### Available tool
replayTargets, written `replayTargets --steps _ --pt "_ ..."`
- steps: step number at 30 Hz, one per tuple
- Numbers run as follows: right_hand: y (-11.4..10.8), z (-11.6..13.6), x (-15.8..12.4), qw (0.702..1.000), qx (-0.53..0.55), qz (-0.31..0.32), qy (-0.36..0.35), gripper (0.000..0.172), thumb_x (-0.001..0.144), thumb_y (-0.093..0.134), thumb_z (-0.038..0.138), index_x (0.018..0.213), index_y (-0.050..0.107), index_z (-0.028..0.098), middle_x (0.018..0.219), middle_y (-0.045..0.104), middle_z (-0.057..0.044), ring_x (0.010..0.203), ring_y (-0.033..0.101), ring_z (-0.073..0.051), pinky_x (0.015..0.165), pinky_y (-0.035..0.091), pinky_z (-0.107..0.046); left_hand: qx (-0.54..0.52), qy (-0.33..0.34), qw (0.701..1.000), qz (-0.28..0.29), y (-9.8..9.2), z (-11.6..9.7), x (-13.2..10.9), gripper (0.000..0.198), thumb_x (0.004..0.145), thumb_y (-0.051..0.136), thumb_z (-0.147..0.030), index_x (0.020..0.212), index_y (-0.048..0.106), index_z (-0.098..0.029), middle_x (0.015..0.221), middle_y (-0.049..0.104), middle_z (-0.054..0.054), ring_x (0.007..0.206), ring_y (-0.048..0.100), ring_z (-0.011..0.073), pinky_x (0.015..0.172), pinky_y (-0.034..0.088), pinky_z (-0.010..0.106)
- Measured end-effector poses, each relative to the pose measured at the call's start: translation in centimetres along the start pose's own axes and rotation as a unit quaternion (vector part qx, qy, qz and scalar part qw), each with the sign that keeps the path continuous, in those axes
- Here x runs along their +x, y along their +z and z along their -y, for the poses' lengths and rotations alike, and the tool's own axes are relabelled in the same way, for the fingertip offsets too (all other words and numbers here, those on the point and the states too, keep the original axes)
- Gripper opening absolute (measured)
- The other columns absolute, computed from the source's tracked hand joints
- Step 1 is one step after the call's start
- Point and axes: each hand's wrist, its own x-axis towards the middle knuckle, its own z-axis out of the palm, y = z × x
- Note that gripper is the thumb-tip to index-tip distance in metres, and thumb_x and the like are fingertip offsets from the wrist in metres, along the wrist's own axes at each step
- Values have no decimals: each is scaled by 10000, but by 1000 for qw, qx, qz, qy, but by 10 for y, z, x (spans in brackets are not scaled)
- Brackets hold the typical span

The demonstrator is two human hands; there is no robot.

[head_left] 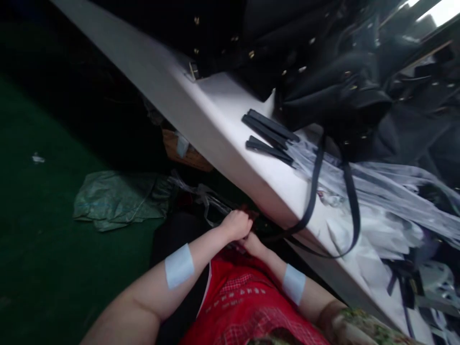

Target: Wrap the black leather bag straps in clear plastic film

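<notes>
My left hand (pixel 237 225) is closed, held low in front of the red apron (pixel 240 292), and its fingers meet those of my right hand (pixel 254 245). The right one is also closed, just below the table's edge. A narrow black strap (pixel 313 196) comes off the table in a loop and runs down to my right hand. What lies inside the left fingers is hidden. Black bags (pixel 323 91) with small gold-coloured studs are heaped on the white table (pixel 230 103), and several flat black strips (pixel 269 129) lie near its edge.
Clear plastic wrapping (pixel 391 191) and white crumpled material (pixel 381 230) cover the table's right part. On the green floor (pixel 39 206) lies a greenish woven sack (pixel 118 199). A brown wooden-looking piece (pixel 187 151) shows under the table. The table edge crosses the view diagonally.
</notes>
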Motion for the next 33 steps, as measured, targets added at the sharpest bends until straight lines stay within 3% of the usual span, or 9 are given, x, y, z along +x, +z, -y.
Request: replayTargets --steps 4,7,10,13,20,24,29,31,33 --pt "-31 4 -60 992 80 -51 -80 397 814 693 448 1052 596 145 804 636 4 565 553 -90 571 484 -242 13 -9 998 -69 5 -36 -19 433 977 362 -314 859 740 -140 855 712 118 774 670 205 716 496 292" --pt "-59 6 -107 981 156 -12 -117 595 655 817 437 1134 584 174 745 633 33 527 523 -80 522 419 -211 32 -16 993 -111 -9 -56 -27 451 978 370 -368 824 738 -156 866 711 95 794 665 191 727 485 274" --pt "-91 -1 -151 984 139 25 -110 469 644 815 451 941 651 127 684 628 18 549 520 -84 539 389 -208 65 -19 987 -147 -36 -68 -31 463 971 373 -392 817 742 -158 882 711 96 856 658 207 771 475 285" --pt "-123 -16 -187 986 91 2 -139 399 655 794 470 780 659 116 672 617 13 581 501 -81 561 361 -207 100 -23 980 -167 -60 -77 -33 463 951 394 -420 817 748 -156 869 712 104 862 654 229 779 471 303" --pt "-177 -60 -244 984 20 -44 -170 373 705 730 466 828 664 121 641 575 30 525 450 -76 517 322 -213 170 -34 973 -152 -78 -95 -35 432 908 423 -403 793 753 -149 842 710 117 846 658 262 771 491 341" --pt "-182 -62 -250 968 -91 -110 -208 292 796 631 399 862 686 120 627 605 5 543 501 -105 553 359 -226 186 -18 977 -101 -66 -121 -33 385 868 512 -472 809 747 -172 903 668 95 843 659 242 781 515 337" --pt "-162 -14 -243 880 -355 -99 -300 200 819 598 265 907 748 167 790 713 -42 656 566 -136 616 341 -240 -8 58 998 27 -18 -175 -38 550 652 789 -494 1096 689 -186 1082 543 69 851 660 184 814 554 316" --pt "-156 8 -242 851 -413 -60 -320 200 834 589 268 900 749 167 768 708 -49 638 557 -141 604 332 -246 -45 84 993 67 0 -192 -40 406 660 801 -439 982 728 -202 1005 556 48 856 640 183 808 542 314" --pt "-157 25 -246 839 -434 -31 -326 184 832 604 267 874 743 154 737 694 -58 635 556 -148 611 350 -250 -59 73 994 53 11 -200 -43 200 721 760 -386 759 734 -191 883 574 33 805 614 175 746 521 299"
